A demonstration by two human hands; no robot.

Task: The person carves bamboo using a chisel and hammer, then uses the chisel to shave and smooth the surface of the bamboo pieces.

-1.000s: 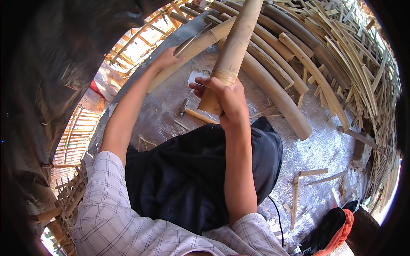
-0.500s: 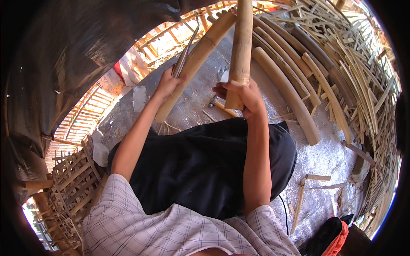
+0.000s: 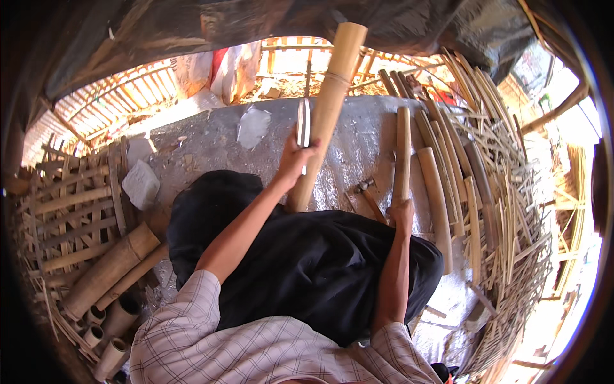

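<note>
My left hand [image 3: 295,161] is closed around a narrow metal knife blade [image 3: 303,125] and a thick bamboo length [image 3: 329,109] beside it. That bamboo leans up and to the right, its lower end by my lap. My right hand [image 3: 401,214] grips the near end of another bamboo length [image 3: 401,153], which points away from me on the right. Just left of this hand is a small hammer-like tool [image 3: 364,185] with a wooden handle, partly hidden by my dark-clothed knee. More bamboo lengths [image 3: 435,198] lie in a row just right of my right hand.
Thin bamboo strips [image 3: 511,224] are heaped along the right. A shiny grey sheet [image 3: 211,144] covers the ground. At left stand a pale stone block [image 3: 141,184], a woven bamboo lattice [image 3: 73,208] and thick bamboo pieces [image 3: 112,272]. A dark tarp [image 3: 160,38] hangs overhead.
My right hand has carried its bamboo length right and lowered it beside the row, away from the other one. My left hand keeps its knife and bamboo. The view has shifted.
</note>
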